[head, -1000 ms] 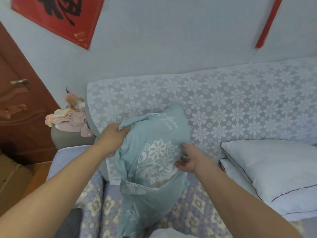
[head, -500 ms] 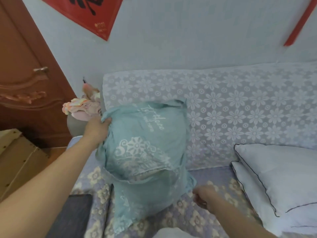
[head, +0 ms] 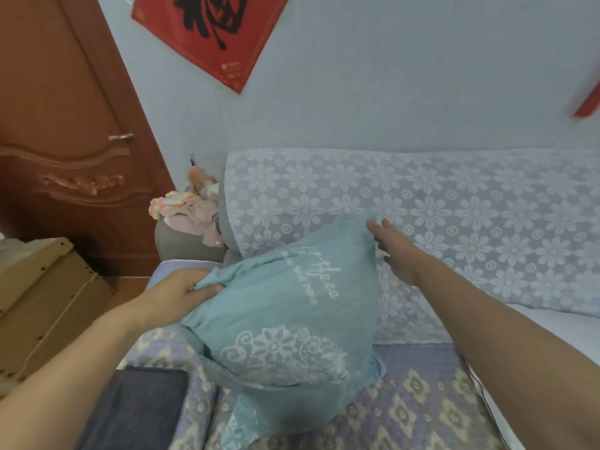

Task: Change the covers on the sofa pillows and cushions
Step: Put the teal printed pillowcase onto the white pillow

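One door [head: 65, 131], one cardboard box [head: 42, 297] and one heap of pastel clothes [head: 188, 209] stood at the left, the heap on the sofa's grey armrest at about ten o'clock from the pillow. One red paper hanging [head: 211, 34] was on the wall at twelve o'clock. Two hands and one pillow were in play.

The left hand [head: 181, 293] pinched a bunch of fabric at the pillow's left corner, fingers curled round it. The teal pillow [head: 285, 323] sat at the middle of the sofa seat [head: 422, 401], leaning toward the lace-covered backrest [head: 454, 222]. Its cover was pale teal with white script lettering across the upper part and a white floral print lower down; the loose open end hung crumpled at six o'clock. Its long axis ran from seven o'clock up to one o'clock, the top corner pointing at one.

The right hand [head: 394, 251] lay at that top corner, fingers straight and slightly spread, touching the fabric edge.
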